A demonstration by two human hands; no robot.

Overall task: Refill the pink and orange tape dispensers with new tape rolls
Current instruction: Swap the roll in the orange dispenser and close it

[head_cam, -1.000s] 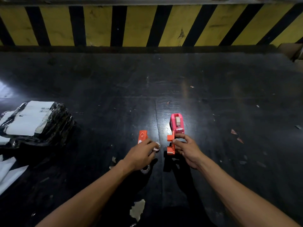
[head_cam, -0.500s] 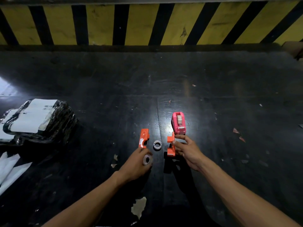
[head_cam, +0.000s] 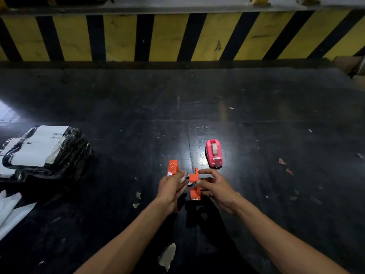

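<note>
The pink tape dispenser (head_cam: 214,153) stands on the dark floor with a tape roll in it, untouched. Just in front of it, my right hand (head_cam: 216,186) grips the open orange dispenser body (head_cam: 195,186) by its upper part. My left hand (head_cam: 171,186) holds a small clear tape roll (head_cam: 185,177) against the left side of that body. The roll is mostly hidden by my fingers. The separate orange cover piece (head_cam: 172,168) lies on the floor just left of my left hand.
A black plastic-wrapped parcel with a white label (head_cam: 43,153) lies at the left, with white paper sheets (head_cam: 9,210) in front of it. Torn scraps (head_cam: 167,256) dot the floor. A yellow-and-black striped barrier (head_cam: 177,36) runs across the back.
My left hand picked the tape roll up from the floor and brought it right, up to the orange body. My right hand shifted its grip on that body.
</note>
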